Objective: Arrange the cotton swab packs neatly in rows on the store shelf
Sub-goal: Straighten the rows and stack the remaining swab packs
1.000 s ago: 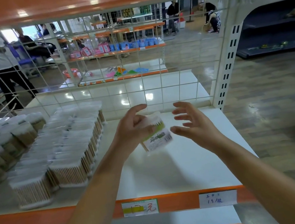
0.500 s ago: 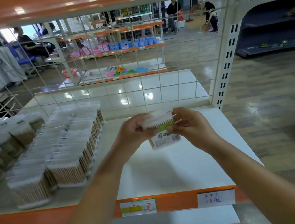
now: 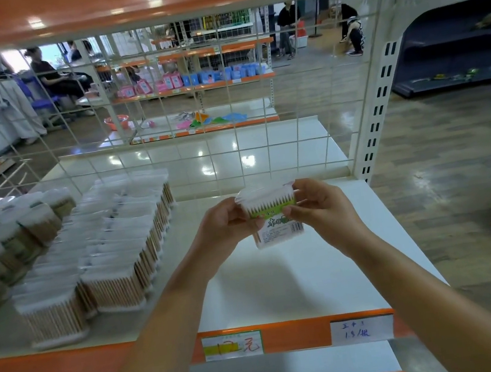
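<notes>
Head view: both hands hold one clear plastic cotton swab pack with a green and white label (image 3: pixel 274 215) in the air above the bare right part of the white store shelf (image 3: pixel 299 285). The left hand (image 3: pixel 228 227) grips the pack's left side, fingers curled behind it and thumb at the front. The right hand (image 3: pixel 319 207) pinches the right side, its thumb lying across the green label and its fingers wrapped over the top corner. The pack is upright, white tips upward, and clear of the shelf surface.

To the left of the held pack, well apart from it, stand rows of clear packs of wooden-stick swabs (image 3: pixel 111 252), running from the shelf's orange front edge (image 3: pixel 58 365) back toward the white wire grid (image 3: pixel 232 143). Further left is a blurred group of rounder swab tubs (image 3: pixel 8 238). Two price labels (image 3: pixel 232 345) sit on the orange edge below the hands.

Judged from here, the main risk is placement: set down where it hangs, the pack would stand alone, away from the rows, and break the line. Carried left too low or too fast, it could knock the nearest row's tall, narrow packs, which look easy to topple in a chain. A loose pinch on smooth plastic could also let it slip.
</notes>
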Demonstrator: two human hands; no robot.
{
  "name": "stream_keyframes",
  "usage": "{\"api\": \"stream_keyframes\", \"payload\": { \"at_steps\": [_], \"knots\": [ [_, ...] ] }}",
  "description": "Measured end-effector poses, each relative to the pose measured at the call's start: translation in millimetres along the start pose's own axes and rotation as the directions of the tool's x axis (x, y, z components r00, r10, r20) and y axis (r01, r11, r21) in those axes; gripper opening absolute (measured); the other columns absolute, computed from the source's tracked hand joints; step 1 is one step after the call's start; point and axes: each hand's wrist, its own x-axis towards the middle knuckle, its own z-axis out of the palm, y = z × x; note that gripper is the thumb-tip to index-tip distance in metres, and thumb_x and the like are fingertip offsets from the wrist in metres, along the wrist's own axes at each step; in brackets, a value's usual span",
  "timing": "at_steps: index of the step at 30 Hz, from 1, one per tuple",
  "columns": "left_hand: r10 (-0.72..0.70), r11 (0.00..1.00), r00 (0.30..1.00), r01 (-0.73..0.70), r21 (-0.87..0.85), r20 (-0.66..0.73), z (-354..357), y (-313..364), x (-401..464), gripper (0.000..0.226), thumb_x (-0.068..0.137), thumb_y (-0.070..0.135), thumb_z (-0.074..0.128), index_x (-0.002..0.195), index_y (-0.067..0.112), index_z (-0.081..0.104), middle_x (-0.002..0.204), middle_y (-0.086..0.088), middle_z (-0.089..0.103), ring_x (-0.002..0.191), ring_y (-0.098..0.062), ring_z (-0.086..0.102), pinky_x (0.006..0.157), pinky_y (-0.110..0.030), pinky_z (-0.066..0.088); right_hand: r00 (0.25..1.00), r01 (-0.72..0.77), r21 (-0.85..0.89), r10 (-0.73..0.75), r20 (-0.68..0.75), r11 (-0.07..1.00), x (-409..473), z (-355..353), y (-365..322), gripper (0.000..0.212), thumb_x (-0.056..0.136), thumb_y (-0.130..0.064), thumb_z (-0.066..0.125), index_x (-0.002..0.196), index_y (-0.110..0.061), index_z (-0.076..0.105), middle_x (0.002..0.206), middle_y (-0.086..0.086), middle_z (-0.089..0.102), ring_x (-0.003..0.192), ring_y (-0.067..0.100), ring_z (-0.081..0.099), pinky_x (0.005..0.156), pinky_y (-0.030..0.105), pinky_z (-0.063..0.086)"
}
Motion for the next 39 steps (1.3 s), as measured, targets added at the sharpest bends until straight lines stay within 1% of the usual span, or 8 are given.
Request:
{"api": "stream_keyframes", "payload": {
  "at_steps": [6,14,18,21,25,31,35,39],
  "knots": [
    [-0.008,1.000,1.000,0.008,0.019,0.003,1,-1,-1,0.032,0.076,-0.009,0.066,0.092,0.019,0.063,0.077,0.009,0.072,0.074,-0.005,0.067,0.065,-0.020,0.052,0.996,0.027,-0.136,-0.039,-0.081,0.990,-2,-2,0,0.030,0.078,-0.012,0.072,0.094,-0.032,0.057,0.081,-0.005,0.059,0.072,0.013,0.055,0.064,0.027,0.049],
    [-0.022,1.000,1.000,0.022,0.010,0.015,4,4,0,0.037,0.066,0.002,0.076,0.100,0.004,0.060,0.085,-0.003,0.069,0.073,-0.012,0.064,0.060,-0.022,0.048,0.996,0.013,-0.121,-0.024,-0.087,0.993,-3,-3,-7,0.025,0.081,-0.004,0.068,0.086,-0.024,0.053,0.074,0.005,0.058,0.062,0.018,0.061,0.066,0.039,0.055],
    [-0.025,1.000,1.000,0.025,0.015,-0.014,3,3,1,0.037,0.059,0.012,0.076,0.091,0.009,0.059,0.085,-0.006,0.065,0.075,-0.016,0.061,0.063,-0.026,0.048,0.998,-0.014,-0.111,0.008,-0.061,0.994,-3,-3,-10,0.019,0.084,-0.009,0.064,0.101,-0.018,0.058,0.082,0.004,0.061,0.072,0.018,0.066,0.074,0.046,0.054],
    [-0.014,0.999,1.000,0.015,0.040,-0.023,2,2,0,0.039,0.052,0.021,0.080,0.085,0.015,0.060,0.082,-0.002,0.065,0.076,-0.016,0.060,0.068,-0.032,0.048,0.999,-0.045,-0.124,0.048,0.015,0.991,-5,-4,-14,0.030,0.086,-0.016,0.063,0.116,-0.016,0.057,0.091,0.002,0.063,0.083,0.019,0.067,0.081,0.044,0.054],
    [0.044,0.984,0.998,-0.035,0.174,-0.051,6,6,-1,0.028,0.067,0.005,0.080,0.086,0.009,0.059,0.078,0.002,0.064,0.068,-0.006,0.060,0.068,-0.031,0.050,0.995,-0.050,-0.151,0.062,0.078,0.987,-8,-1,-20,0.045,0.084,-0.028,0.065,0.126,-0.020,0.051,0.102,-0.005,0.062,0.087,0.012,0.065,0.082,0.036,0.054],
    [0.114,0.963,0.992,-0.099,0.249,-0.047,18,10,-2,0.026,0.064,0.010,0.078,0.079,0.017,0.058,0.078,0.008,0.063,0.072,-0.006,0.060,0.068,-0.030,0.050,0.992,-0.039,-0.118,0.052,0.111,0.992,-9,6,-20,0.048,0.077,-0.033,0.070,0.121,-0.022,0.055,0.110,-0.004,0.061,0.087,0.010,0.067,0.082,0.030,0.052],
    [0.141,0.962,0.990,-0.141,0.234,0.017,24,8,-4,0.020,0.065,0.011,0.072,0.076,0.023,0.062,0.074,0.011,0.065,0.075,-0.008,0.061,0.063,-0.023,0.048,0.999,-0.026,-0.094,0.030,0.039,0.995,-7,5,-14,0.042,0.077,-0.022,0.073,0.117,-0.017,0.060,0.104,0.003,0.067,0.085,0.016,0.068,0.079,0.036,0.056],
    [0.138,0.969,0.990,-0.129,0.212,-0.032,18,8,-3,0.029,0.070,0.002,0.075,0.083,0.025,0.063,0.080,0.007,0.063,0.077,-0.005,0.059,0.067,-0.026,0.049,1.000,-0.021,-0.021,0.021,-0.013,1.000,-6,-2,-8,0.025,0.079,-0.011,0.070,0.098,-0.027,0.063,0.094,0.004,0.070,0.086,0.020,0.068,0.083,0.045,0.054]
  ]
}}
